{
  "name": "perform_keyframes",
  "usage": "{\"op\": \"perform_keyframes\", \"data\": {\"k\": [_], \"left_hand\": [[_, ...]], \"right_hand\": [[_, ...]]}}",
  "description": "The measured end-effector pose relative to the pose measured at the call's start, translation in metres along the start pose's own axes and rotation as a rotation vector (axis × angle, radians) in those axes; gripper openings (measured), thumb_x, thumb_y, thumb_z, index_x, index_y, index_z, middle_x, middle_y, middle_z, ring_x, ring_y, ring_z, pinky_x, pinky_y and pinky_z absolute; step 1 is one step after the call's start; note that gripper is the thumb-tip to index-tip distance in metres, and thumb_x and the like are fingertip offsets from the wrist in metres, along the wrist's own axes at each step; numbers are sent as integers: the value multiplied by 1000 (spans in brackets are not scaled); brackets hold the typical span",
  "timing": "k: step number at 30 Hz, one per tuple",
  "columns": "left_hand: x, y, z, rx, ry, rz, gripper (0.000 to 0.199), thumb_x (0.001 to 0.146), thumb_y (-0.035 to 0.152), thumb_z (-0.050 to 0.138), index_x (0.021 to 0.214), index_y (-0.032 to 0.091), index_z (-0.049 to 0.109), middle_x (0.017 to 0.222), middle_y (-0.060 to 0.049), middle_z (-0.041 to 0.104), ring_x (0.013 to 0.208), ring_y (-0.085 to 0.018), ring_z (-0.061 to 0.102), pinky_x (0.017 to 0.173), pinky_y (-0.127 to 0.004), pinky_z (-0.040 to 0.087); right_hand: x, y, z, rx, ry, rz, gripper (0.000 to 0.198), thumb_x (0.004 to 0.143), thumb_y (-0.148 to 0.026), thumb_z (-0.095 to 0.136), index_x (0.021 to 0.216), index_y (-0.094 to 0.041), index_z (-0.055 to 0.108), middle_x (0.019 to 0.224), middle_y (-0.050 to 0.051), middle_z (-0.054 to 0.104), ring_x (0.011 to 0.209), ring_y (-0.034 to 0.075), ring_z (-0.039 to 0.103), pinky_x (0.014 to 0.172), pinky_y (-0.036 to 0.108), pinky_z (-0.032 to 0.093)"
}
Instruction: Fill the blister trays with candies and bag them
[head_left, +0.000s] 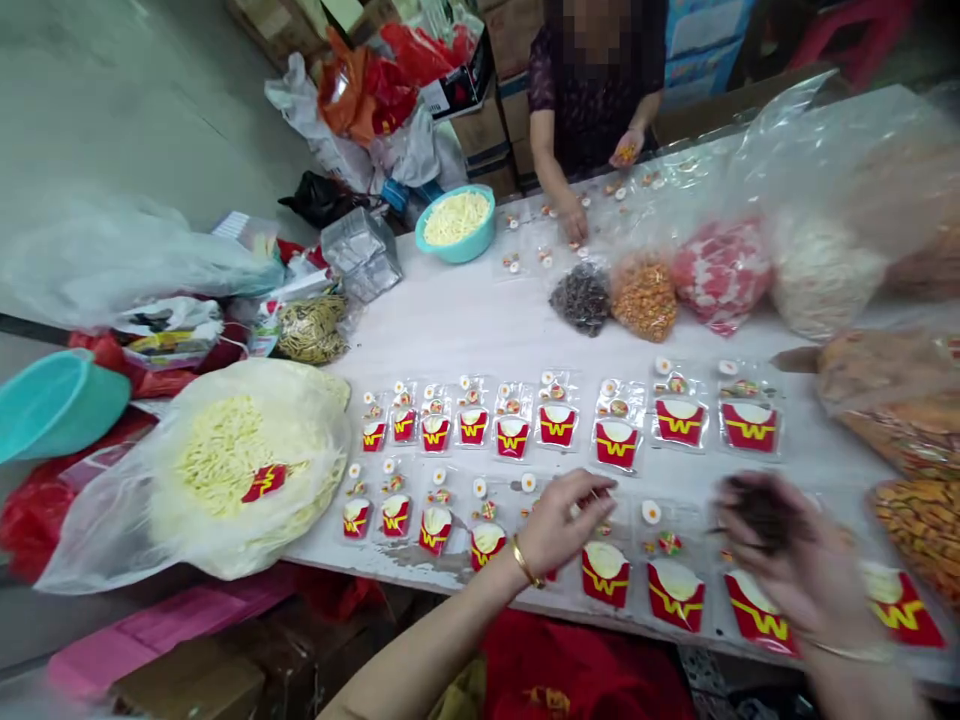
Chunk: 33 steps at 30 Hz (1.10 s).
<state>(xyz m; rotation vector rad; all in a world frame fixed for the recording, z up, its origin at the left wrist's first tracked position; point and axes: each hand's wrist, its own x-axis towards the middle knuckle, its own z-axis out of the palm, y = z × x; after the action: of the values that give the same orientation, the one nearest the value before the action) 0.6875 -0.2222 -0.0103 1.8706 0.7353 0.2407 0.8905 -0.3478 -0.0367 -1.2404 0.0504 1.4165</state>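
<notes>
My left hand (pixel 566 520), with a gold bracelet at the wrist, is over the near row of clear plastic trays. Its fingers are curled and the tips drawn together; whatever is between them is too small to make out. Under and beside it lie trays with a red fries carton (pixel 606 575) marked in yellow, a small white disc with an orange centre (pixel 651 512) and a tiny burger-like piece (pixel 669 542). My right hand (pixel 817 570), blurred, is cupped around a clump of small dark brown pieces (pixel 761 515) above the trays at the right.
A second row of filled trays (pixel 556 425) lies farther back. Bags of dark pieces (pixel 581 298), orange pieces (pixel 645 300) and pink pieces (pixel 721 270) stand behind. At left are a bag of pale sticks (pixel 225 460) and a turquoise basin (pixel 459 240). A co-worker (pixel 592 110) works opposite.
</notes>
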Motion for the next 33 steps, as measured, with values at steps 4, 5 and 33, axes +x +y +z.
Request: {"op": "perform_keyframes", "data": {"k": [4,5,33], "left_hand": [[-3,-23,-51,-127,187,-125,31,92,36,47,114,18,59,109,-8,61,97,-15,56,85,-28,44],[-6,-30,-63,-137,208,-134,29,91,35,49,111,18,61,109,-7,61,99,-16,56,87,-28,44],[-69,-281,-276,-493,925,-367,18,80,27,59,96,20,52,85,0,56,72,-10,58,71,-25,48]], "right_hand": [[20,49,96,194,-270,217,29,81,-50,57,86,-24,65,72,3,59,46,7,47,30,14,21],[27,61,119,194,-321,264,30,83,-50,55,86,-21,65,71,4,59,46,8,47,31,14,19],[172,229,388,-207,-452,460,36,82,-53,57,90,-18,61,68,3,57,47,9,46,35,17,18]]}}
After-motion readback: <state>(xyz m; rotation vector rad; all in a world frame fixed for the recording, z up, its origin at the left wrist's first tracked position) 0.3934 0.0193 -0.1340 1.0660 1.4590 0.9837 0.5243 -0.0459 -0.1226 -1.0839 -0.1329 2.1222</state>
